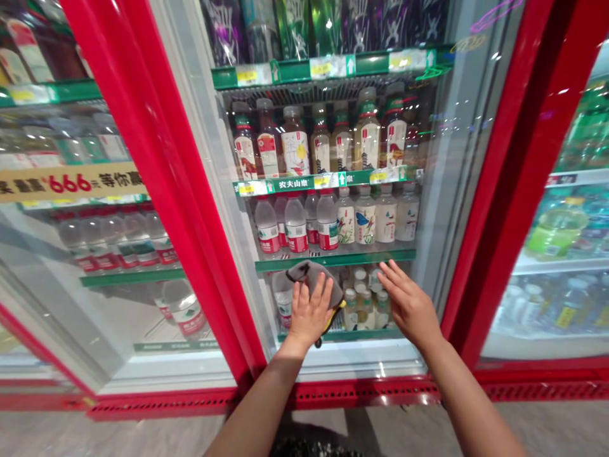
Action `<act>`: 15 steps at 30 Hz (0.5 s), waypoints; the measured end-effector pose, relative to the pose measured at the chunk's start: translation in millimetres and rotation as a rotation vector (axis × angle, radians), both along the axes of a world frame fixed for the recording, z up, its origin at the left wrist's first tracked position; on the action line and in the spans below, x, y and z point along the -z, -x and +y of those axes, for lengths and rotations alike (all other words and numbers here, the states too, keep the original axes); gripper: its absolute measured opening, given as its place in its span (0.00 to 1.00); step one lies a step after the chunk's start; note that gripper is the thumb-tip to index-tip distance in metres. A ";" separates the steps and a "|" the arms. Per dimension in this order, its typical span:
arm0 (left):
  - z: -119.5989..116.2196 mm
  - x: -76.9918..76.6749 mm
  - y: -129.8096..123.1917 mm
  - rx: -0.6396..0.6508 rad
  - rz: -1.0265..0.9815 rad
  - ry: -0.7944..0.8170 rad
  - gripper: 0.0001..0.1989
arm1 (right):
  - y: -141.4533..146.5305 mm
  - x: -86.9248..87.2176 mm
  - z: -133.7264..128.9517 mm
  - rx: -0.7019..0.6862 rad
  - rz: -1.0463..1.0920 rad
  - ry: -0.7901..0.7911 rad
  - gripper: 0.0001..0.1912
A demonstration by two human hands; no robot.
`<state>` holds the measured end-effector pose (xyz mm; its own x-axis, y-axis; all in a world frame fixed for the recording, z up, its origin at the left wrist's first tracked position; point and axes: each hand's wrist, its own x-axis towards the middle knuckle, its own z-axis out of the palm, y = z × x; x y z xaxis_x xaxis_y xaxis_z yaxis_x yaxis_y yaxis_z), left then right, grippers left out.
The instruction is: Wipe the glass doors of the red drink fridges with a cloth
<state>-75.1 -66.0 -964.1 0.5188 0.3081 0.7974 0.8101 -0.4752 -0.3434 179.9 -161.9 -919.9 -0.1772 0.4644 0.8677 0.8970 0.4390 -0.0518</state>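
While the fingers of the left hand (311,311) lie spread over a grey cloth (311,271), they pinch nothing that shows; the palm seems to hold it flat against the glass door (431,222). A yellow trim shows along its right edge. The fingers of the right hand (412,304) are outstretched and slightly parted, holding nothing, just off to the side of the cloth; whether they touch the pane I cannot tell. Behind the cloth stands a large bottle (280,298), and small bottles (361,301) crowd the bottom shelf between the hands. Above run a green shelf edge (399,256) and a row of water bottles (295,222), with a red frame (190,171) beyond. Wiping the pane looks like the step in hand; a further stroke would call for steady, even pressure from the left palm.
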 end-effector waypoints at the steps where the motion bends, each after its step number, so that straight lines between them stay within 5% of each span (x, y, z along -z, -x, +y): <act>1: -0.6 11.0 13.2 0.035 0.059 -0.005 0.43 | -0.7 -0.2 -0.4 -0.005 0.002 0.008 0.38; 3: -1.9 23.5 38.9 0.060 0.114 -0.008 0.43 | -3.7 -0.7 -1.7 -0.012 -0.005 0.026 0.38; 6: -2.5 8.9 47.4 0.015 0.033 0.018 0.47 | -10.2 -1.0 -4.2 -0.003 -0.022 0.035 0.39; 11: -4.5 -42.0 -25.9 -0.169 -0.267 0.055 0.50 | -15.8 -0.5 -5.4 0.037 -0.015 0.002 0.40; 13: -6.3 -38.2 -47.7 -0.097 -0.178 0.012 0.46 | -14.9 -0.2 -4.6 0.040 -0.020 -0.008 0.40; 15: -8.0 -18.6 -47.7 0.057 0.013 -0.065 0.39 | -13.9 -0.1 -4.1 0.039 -0.025 -0.008 0.40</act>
<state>-27.5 -74.0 -945.5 0.5445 0.2253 0.8079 0.7774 -0.4971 -0.3854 193.9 -165.9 -919.9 -0.1808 0.4648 0.8667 0.9145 0.4039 -0.0258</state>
